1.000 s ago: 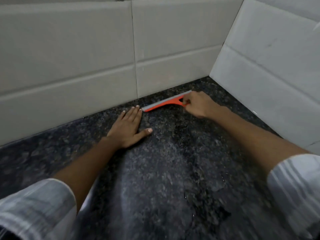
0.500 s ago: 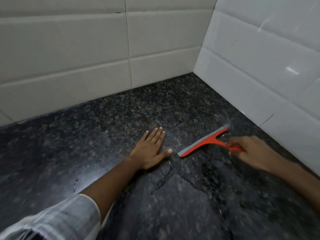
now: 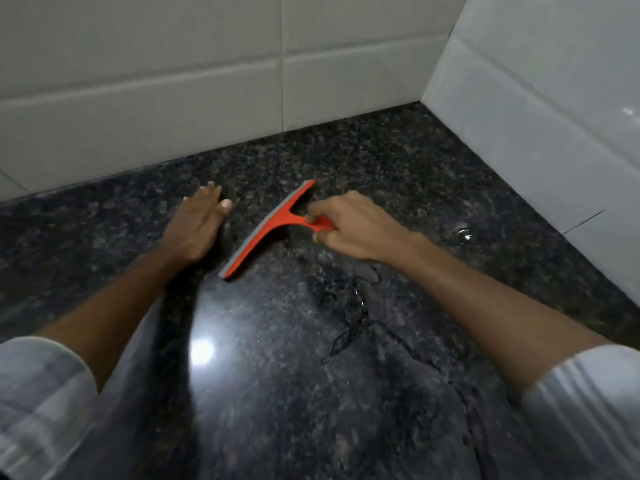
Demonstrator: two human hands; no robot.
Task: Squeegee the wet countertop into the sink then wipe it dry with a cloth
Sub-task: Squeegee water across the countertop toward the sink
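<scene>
An orange squeegee [image 3: 273, 223] with a grey rubber blade lies edge-down on the dark speckled granite countertop [image 3: 311, 393]. My right hand [image 3: 349, 226] grips its short orange handle from the right. The blade runs diagonally, its far end pointing toward the back wall. My left hand [image 3: 195, 226] rests flat on the counter just left of the blade, fingers straight. Thin lines and puddles of water [image 3: 349, 327] lie on the stone below my right hand. No sink and no cloth are in view.
Pale tiled walls meet in a corner: the back wall [image 3: 207, 81] and the right wall [image 3: 536, 98]. A small water drop [image 3: 464, 233] glints near the right wall. A bright light reflection [image 3: 201, 351] shines on the wet stone.
My right hand has dragged the squeegee from near the right wall leftward toward my left hand, and the blade has turned steeper. My left hand stays flat on the counter.
</scene>
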